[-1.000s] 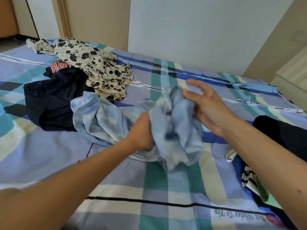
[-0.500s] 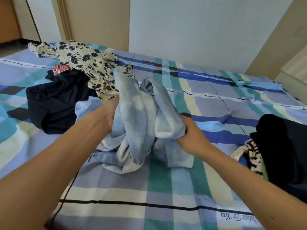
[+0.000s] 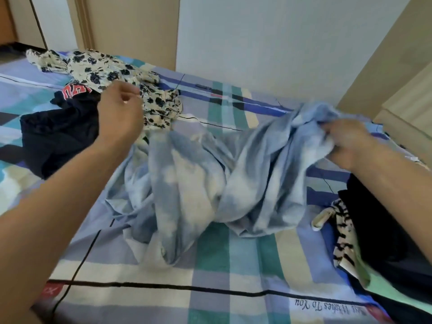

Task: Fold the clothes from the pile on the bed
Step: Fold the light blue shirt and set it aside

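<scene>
A light blue tie-dye garment (image 3: pixel 198 183) lies crumpled and stretched across the middle of the plaid bed sheet (image 3: pixel 233 265). My right hand (image 3: pixel 348 141) grips one bunched end of it, raised at the right. My left hand (image 3: pixel 119 115) hovers at the left above the pile, fingers loosely curled, with no cloth visibly in it. The garment's left end sags just below that wrist. The pile at the back left holds a cream floral garment (image 3: pixel 112 73) and a dark navy garment (image 3: pixel 56 136) with red lettering.
At the right edge lie a black garment (image 3: pixel 383 218) and a black-and-white striped piece (image 3: pixel 343 239). A white wall and beige door panels stand behind the bed, with a wooden cabinet at the far right. Bare sheet shows in front of the blue garment.
My hands have moved apart: the right pulled one end of the blue garment out to the right, the left went up and left and no longer grips the bunched cloth. The garment is spread wider.
</scene>
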